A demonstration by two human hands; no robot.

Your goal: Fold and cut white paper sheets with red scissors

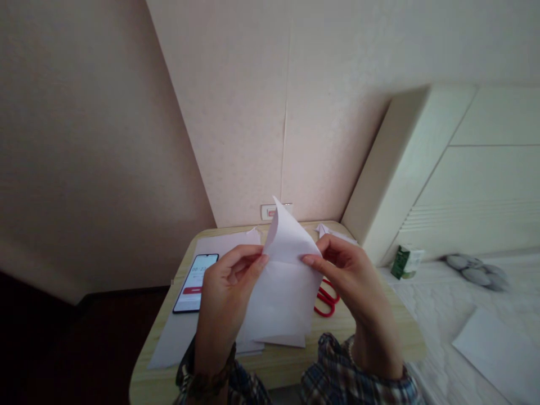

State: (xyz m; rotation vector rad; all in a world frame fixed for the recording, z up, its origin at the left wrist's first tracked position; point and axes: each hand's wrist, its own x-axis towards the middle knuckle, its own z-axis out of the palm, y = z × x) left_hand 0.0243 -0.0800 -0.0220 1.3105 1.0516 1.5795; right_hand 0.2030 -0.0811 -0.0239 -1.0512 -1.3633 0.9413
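A white sheet of paper [283,287], partly folded with a pointed flap rising at the top, is held up over a small wooden table [379,320]. My left hand [225,292] pinches its left edge with thumb and fingers. My right hand [354,281] pinches the right edge. Both wrists come out of plaid sleeves.
On the table lie a phone [194,282] with its screen lit, more white paper [211,247], red-handled scissors [325,298] under my right hand and a small folded paper piece [329,230]. To the right is a bed with a green box [403,262], a grey object [475,271] and a loose sheet [502,351].
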